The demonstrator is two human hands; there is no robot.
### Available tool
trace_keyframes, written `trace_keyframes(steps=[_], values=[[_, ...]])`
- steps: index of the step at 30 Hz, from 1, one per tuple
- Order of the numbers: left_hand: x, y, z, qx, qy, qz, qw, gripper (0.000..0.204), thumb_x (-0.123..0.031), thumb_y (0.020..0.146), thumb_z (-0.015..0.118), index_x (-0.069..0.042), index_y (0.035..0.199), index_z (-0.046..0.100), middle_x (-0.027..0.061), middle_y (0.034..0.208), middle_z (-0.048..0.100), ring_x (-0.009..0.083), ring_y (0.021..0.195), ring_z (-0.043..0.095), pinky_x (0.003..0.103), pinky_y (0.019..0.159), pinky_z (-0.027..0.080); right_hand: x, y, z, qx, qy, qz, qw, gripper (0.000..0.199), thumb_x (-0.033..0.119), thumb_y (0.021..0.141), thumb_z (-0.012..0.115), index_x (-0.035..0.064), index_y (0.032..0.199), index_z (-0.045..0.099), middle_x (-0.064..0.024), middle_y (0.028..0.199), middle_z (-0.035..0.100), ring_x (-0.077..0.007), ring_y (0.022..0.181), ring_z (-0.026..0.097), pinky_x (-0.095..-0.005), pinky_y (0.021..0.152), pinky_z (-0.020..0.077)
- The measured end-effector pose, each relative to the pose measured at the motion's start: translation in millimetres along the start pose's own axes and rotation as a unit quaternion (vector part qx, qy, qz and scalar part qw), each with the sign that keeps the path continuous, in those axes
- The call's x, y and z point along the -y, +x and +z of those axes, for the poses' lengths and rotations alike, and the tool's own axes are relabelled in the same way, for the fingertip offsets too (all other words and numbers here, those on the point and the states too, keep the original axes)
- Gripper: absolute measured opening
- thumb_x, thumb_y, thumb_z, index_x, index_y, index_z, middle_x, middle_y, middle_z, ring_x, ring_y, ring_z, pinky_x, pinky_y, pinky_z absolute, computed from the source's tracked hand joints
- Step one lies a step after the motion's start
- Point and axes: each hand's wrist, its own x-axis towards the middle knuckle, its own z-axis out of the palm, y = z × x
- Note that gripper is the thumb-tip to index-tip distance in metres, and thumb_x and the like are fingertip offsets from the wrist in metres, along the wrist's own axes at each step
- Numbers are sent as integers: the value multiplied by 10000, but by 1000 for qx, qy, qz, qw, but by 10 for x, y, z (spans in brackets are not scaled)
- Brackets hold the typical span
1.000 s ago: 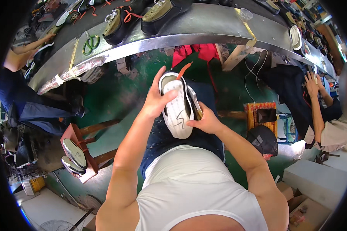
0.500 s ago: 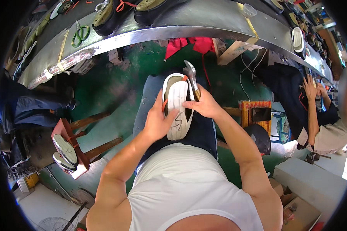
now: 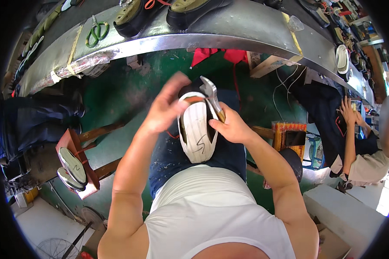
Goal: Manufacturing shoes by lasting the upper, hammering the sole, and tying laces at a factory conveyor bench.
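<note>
On lap: white-soled shoe (image 3: 197, 134), sole up, long axis pointing away; left hand (image 3: 165, 108) gripping toe end; right hand (image 3: 231, 127) clenching lasting pincers (image 3: 212, 97) at right edge

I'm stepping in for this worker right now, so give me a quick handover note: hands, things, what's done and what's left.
Left hand: at the toe end of the white shoe sole, fingers curled over its rim.
Right hand: grips a metal hammer-like tool, its head over the sole's toe edge.
The sole lies bottom up on the lap, toe away from the body.
Done: the sole sits on the shoe; how well its edge is seated cannot be judged.
Left: probably working the tool around the rim. More soles wait on the wooden stand to the left.
</note>
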Motion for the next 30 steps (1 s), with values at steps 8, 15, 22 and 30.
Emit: trace_keyframes(steps=[8, 15, 22, 30], values=[[-386, -147, 297, 36, 24, 3, 999, 670, -146, 894, 682, -24, 1478, 378, 147, 1573, 265, 253, 1468, 251, 379, 1163, 255, 518, -902, -199, -28, 2, 102, 994, 320, 211, 968, 593, -6, 1201, 555, -103, 815, 658, -192, 755, 650, -313, 729, 500], [-411, -39, 205, 101, -257, -138, 951, 705, -544, 1004, 440, -29, 1483, 388, 147, 1556, 321, 265, 1331, 456, 378, 1076, 397, 528, -1057, -235, 79, -1, 55, 995, 420, 232, 998, 573, 5, 1345, 507, -82, 1070, 677, -116, 876, 638, -269, 798, 511], [-178, -106, 374, 3, 40, -88, 995, 738, -107, 832, 765, -36, 1465, 392, 121, 1490, 373, 205, 1351, 396, 345, 1112, 339, 543, -1097, -181, 71, 126, 117, 983, 372, 226, 1000, 559, -3, 1291, 530, -79, 1043, 656, -111, 880, 610, -270, 719, 492], [-346, -131, 500, 36, 140, -4, 990, 537, -297, 1015, 526, -24, 1454, 381, 199, 1547, 327, 334, 1450, 307, 391, 1155, 277, 771, -831, -318, 155, 278, 195, 928, 299, 223, 999, 557, -10, 1185, 577, -85, 1036, 672, -151, 951, 639, -281, 773, 495]])
